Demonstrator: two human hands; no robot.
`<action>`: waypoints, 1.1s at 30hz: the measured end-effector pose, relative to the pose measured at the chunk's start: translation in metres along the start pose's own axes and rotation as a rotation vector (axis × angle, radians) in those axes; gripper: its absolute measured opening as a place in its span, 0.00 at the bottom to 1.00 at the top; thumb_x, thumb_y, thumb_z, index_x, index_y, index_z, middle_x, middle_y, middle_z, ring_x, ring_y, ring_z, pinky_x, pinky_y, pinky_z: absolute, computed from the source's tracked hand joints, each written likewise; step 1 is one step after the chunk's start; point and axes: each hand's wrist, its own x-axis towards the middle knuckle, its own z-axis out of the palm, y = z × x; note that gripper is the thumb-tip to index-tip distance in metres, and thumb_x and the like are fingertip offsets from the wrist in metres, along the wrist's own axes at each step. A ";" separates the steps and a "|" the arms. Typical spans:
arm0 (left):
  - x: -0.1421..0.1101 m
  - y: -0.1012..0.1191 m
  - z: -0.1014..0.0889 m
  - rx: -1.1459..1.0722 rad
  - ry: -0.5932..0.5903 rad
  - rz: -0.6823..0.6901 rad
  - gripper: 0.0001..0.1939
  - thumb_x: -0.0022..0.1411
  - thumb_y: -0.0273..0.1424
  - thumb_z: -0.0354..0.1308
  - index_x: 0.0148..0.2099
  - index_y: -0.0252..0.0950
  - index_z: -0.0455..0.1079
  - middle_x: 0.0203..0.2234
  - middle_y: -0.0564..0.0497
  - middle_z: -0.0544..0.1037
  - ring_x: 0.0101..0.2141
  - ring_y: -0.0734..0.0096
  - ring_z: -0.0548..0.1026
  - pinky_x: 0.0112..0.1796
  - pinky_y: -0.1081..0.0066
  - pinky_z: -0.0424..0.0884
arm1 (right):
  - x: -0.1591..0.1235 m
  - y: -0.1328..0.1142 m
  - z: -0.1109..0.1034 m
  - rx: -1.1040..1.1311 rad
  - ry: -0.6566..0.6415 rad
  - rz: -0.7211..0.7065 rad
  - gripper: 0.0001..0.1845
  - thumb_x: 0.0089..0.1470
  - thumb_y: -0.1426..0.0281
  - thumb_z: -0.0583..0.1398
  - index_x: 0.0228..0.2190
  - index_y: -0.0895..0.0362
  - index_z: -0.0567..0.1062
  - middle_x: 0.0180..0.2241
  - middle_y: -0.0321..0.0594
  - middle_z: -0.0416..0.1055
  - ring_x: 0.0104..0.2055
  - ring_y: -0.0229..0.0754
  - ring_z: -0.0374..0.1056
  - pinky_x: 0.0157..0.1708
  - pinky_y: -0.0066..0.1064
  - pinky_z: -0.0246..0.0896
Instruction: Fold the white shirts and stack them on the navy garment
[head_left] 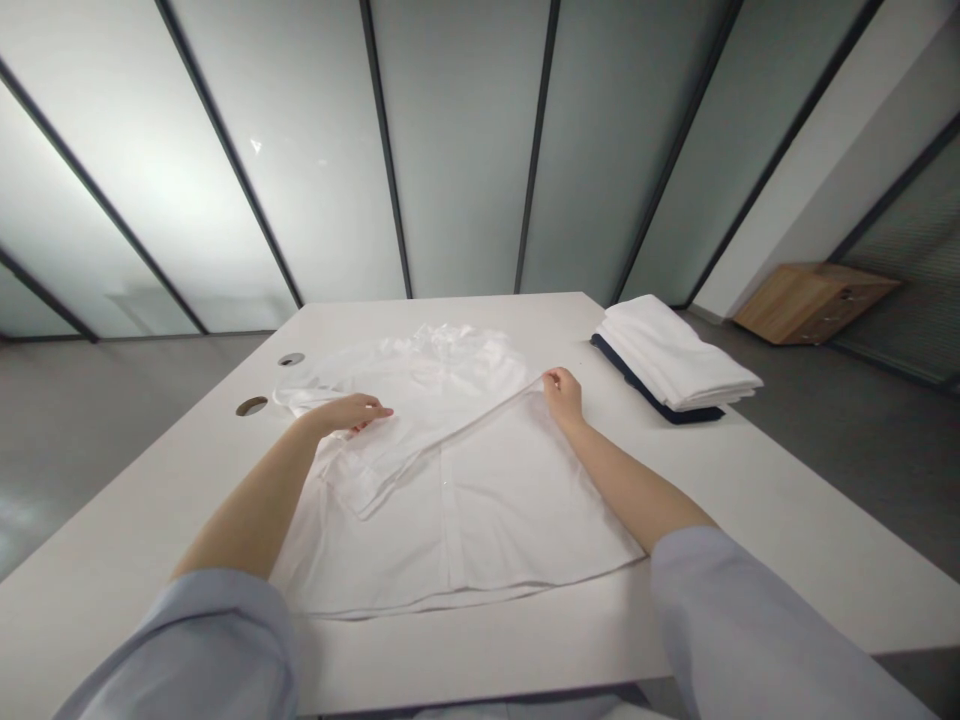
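A white blouse (510, 500) lies spread on the white table (480, 660), with its gathered collar at the far end and its hem towards me. One sleeve (420, 455) crosses the front diagonally, its cuff low on the left. At the sleeve's upper right end, my right hand (562, 393) pinches the fabric by its folded edge. My left hand (352, 412) is over the left side of the blouse, above the cuff part of the sleeve. Its fingers reach to the right, a little apart, with no fabric visibly gripped.
On the right of the table, a stack of folded white cloth (675, 355) rests on a dark folded cloth (660, 400). Two round holes (252, 406) pierce the tabletop at the left. Beyond stand frosted glass panels (457, 150) and a wooden cabinet (810, 300).
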 end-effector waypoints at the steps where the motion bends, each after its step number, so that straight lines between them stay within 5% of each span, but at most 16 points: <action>1: 0.005 0.005 0.004 0.092 0.056 0.042 0.20 0.41 0.45 0.70 0.33 0.38 0.73 0.23 0.49 0.77 0.31 0.59 0.77 0.34 0.69 0.72 | 0.001 -0.002 0.001 -0.057 -0.036 -0.046 0.12 0.52 0.65 0.51 0.29 0.55 0.73 0.33 0.43 0.73 0.38 0.46 0.67 0.43 0.38 0.62; 5: 0.021 0.025 0.040 0.399 0.199 0.300 0.23 0.54 0.46 0.61 0.48 0.39 0.70 0.41 0.45 0.78 0.46 0.57 0.74 0.51 0.63 0.66 | 0.001 -0.013 0.008 -0.294 -0.329 -0.235 0.19 0.54 0.64 0.54 0.45 0.56 0.74 0.51 0.49 0.69 0.54 0.51 0.63 0.55 0.43 0.54; 8: 0.023 0.029 0.073 0.488 0.094 0.488 0.30 0.56 0.48 0.57 0.57 0.39 0.65 0.58 0.41 0.67 0.59 0.53 0.63 0.59 0.60 0.55 | -0.004 -0.017 0.014 -0.442 -0.568 -0.273 0.26 0.58 0.58 0.53 0.55 0.55 0.68 0.62 0.50 0.58 0.64 0.55 0.52 0.60 0.47 0.46; 11: 0.017 0.022 0.094 0.584 -0.034 0.511 0.37 0.57 0.52 0.55 0.63 0.39 0.60 0.66 0.40 0.55 0.65 0.51 0.51 0.61 0.57 0.46 | -0.008 -0.012 0.019 -0.518 -0.692 -0.247 0.30 0.60 0.53 0.51 0.59 0.54 0.65 0.65 0.49 0.53 0.66 0.56 0.47 0.62 0.50 0.41; 20: 0.002 0.003 0.096 0.614 -0.006 0.372 0.46 0.56 0.58 0.51 0.67 0.34 0.52 0.67 0.38 0.46 0.67 0.51 0.44 0.62 0.56 0.39 | 0.005 0.011 0.025 -0.464 -0.709 -0.202 0.37 0.54 0.44 0.52 0.59 0.51 0.65 0.65 0.46 0.52 0.67 0.59 0.43 0.63 0.52 0.38; 24: 0.014 0.007 0.098 0.590 0.012 0.345 0.39 0.61 0.55 0.48 0.67 0.36 0.54 0.67 0.41 0.49 0.67 0.55 0.45 0.63 0.58 0.40 | 0.014 0.013 0.027 -0.452 -0.673 -0.226 0.32 0.55 0.48 0.54 0.56 0.50 0.68 0.63 0.46 0.56 0.66 0.58 0.47 0.62 0.52 0.40; 29: 0.031 0.009 0.099 0.589 0.079 0.358 0.32 0.64 0.48 0.46 0.65 0.35 0.56 0.66 0.41 0.54 0.66 0.58 0.49 0.62 0.61 0.42 | 0.004 -0.018 0.031 -0.565 -0.555 -0.266 0.23 0.56 0.61 0.55 0.52 0.54 0.70 0.58 0.50 0.63 0.61 0.56 0.55 0.58 0.50 0.47; 33: 0.027 0.012 0.096 0.586 0.177 0.452 0.28 0.63 0.45 0.49 0.60 0.34 0.61 0.61 0.39 0.63 0.61 0.54 0.59 0.59 0.61 0.52 | -0.018 -0.056 0.031 -0.508 -0.562 -0.445 0.19 0.54 0.68 0.56 0.47 0.57 0.73 0.51 0.49 0.68 0.54 0.51 0.62 0.54 0.41 0.53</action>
